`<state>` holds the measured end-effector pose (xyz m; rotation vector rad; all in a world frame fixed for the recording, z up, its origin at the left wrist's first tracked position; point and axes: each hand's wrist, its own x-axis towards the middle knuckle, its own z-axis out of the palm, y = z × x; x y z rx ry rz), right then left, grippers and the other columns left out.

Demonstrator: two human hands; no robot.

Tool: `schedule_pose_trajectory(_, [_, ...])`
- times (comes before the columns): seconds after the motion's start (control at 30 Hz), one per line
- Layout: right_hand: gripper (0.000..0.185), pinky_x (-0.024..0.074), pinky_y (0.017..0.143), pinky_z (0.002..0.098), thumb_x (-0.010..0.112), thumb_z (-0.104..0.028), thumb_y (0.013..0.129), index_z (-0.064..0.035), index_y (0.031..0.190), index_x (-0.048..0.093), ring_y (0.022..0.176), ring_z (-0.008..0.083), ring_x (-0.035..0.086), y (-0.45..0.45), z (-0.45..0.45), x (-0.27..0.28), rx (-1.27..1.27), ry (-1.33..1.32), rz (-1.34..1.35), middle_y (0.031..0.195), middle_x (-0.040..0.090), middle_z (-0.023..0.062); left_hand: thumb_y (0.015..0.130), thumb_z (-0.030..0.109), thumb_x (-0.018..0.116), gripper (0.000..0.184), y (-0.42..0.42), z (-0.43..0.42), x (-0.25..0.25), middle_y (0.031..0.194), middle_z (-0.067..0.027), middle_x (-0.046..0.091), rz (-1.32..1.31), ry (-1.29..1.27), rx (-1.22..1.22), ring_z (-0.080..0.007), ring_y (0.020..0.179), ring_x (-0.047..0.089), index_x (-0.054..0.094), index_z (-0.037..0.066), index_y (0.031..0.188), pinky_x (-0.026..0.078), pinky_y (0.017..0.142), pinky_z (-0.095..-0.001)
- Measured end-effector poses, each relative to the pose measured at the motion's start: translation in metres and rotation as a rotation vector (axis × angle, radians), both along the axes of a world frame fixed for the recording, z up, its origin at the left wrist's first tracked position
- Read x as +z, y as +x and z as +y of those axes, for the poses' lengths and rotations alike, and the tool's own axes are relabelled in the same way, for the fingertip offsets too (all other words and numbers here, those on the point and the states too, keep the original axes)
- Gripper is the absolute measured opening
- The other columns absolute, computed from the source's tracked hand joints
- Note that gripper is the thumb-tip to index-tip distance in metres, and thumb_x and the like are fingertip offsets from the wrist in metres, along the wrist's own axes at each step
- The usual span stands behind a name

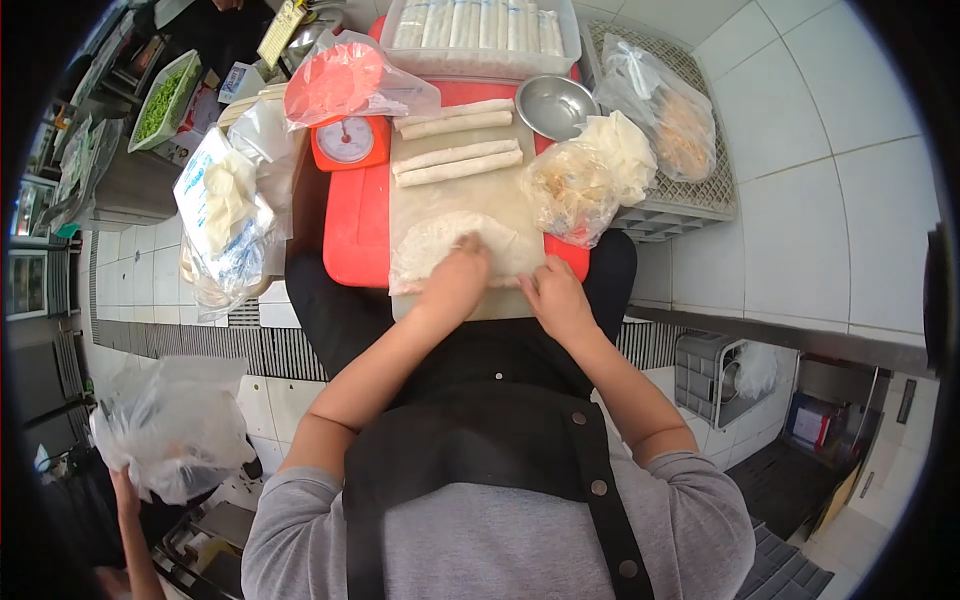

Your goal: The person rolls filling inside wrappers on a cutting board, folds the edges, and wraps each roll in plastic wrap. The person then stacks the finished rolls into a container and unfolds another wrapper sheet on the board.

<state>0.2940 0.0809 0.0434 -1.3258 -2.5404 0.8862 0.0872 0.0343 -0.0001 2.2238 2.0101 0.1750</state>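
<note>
A thin, pale round wrapper (418, 245) lies on the cutting board (455, 200) in front of me. My left hand (458, 278) is over its middle, fingers bunched and bent down; what is under the fingertips is hidden. At the wrapper's near right edge, my right hand (558, 298) has thumb and fingers closed on the rim. Beyond the wrapper, two long pale rolls (458, 162) lie side by side, and more rolls (455, 120) lie farther up the board. A clear bag (572, 195) with brownish contents sits to the right, against a pile of pale wrappers (618, 152).
The board rests on a red surface (355, 235). Around it are an orange scale (347, 143), a steel bowl (556, 107), and a plastic tub (478, 62) of rolls. A bagged stack (232, 190) stands left. Another person's hand (122, 490) holds a plastic bag (175, 430) lower left.
</note>
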Motion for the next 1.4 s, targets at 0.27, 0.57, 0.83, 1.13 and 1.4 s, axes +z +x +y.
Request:
schedule_pose_trajectory(0.27, [0.056, 0.0464, 0.109, 0.0477, 0.069, -0.029, 0.097, 0.0105, 0.134, 0.058, 0.131, 0.0451, 0.054, -0.026, 0.016, -0.045, 0.22, 0.202, 0.166, 0.141, 0.056, 0.0312, 0.082, 0.018, 0.079, 0.066, -0.029, 0.012, -0.012, 0.15, -0.0282, 0.053, -0.367, 0.028, -0.186, -0.0421, 0.141, 0.051, 0.058, -0.01, 0.137, 0.045, 0.117, -0.0434])
schedule_pose_trajectory(0.57, [0.074, 0.0271, 0.127, 0.049, 0.06, -0.041, 0.102, 0.0076, 0.154, 0.042, 0.154, 0.0372, 0.035, -0.092, 0.035, -0.069, 0.386, 0.285, -0.028, 0.164, 0.038, 0.024, 0.08, 0.011, 0.077, 0.064, -0.072, -0.025, -0.008, 0.147, -0.0283, 0.056, -0.344, 0.052, -0.033, -0.0413, 0.141, 0.051, 0.058, -0.013, 0.136, 0.046, 0.116, -0.0439])
schedule_pose_trajectory(0.83, [0.056, 0.0305, 0.124, 0.0509, 0.062, -0.036, 0.102, 0.0031, 0.142, 0.057, 0.15, 0.0328, 0.041, -0.051, 0.052, -0.042, 0.366, 0.219, -0.062, 0.159, 0.047, 0.0205, 0.08, -0.01, 0.062, 0.033, -0.093, -0.05, 0.009, 0.123, -0.0261, 0.066, -0.369, -0.045, 0.153, -0.0433, 0.116, 0.063, 0.069, -0.011, 0.112, 0.053, 0.1, -0.0476])
schedule_pose_trajectory(1.13, [0.03, 0.0519, 0.097, 0.0438, 0.081, -0.012, 0.084, -0.0014, 0.109, 0.069, 0.115, 0.0345, 0.062, -0.021, 0.029, -0.012, 0.365, -0.051, 0.19, 0.116, 0.061, 0.0141, 0.077, 0.001, 0.078, 0.028, -0.055, -0.028, 0.044, 0.107, -0.0166, 0.065, -0.6, -0.022, -0.066, -0.0381, 0.105, 0.063, 0.073, 0.001, 0.105, 0.054, 0.09, -0.0469])
schedule_pose_trajectory(1.4, [0.022, 0.0533, 0.09, 0.0446, 0.081, -0.009, 0.078, -0.0038, 0.096, 0.069, 0.102, 0.0339, 0.062, -0.036, 0.021, -0.033, 0.426, -0.047, 0.263, 0.101, 0.061, 0.0126, 0.074, 0.01, 0.085, 0.032, -0.036, -0.035, 0.011, 0.101, -0.0128, 0.064, -0.425, -0.037, -0.091, -0.0358, 0.102, 0.065, 0.072, 0.006, 0.103, 0.055, 0.089, -0.0459])
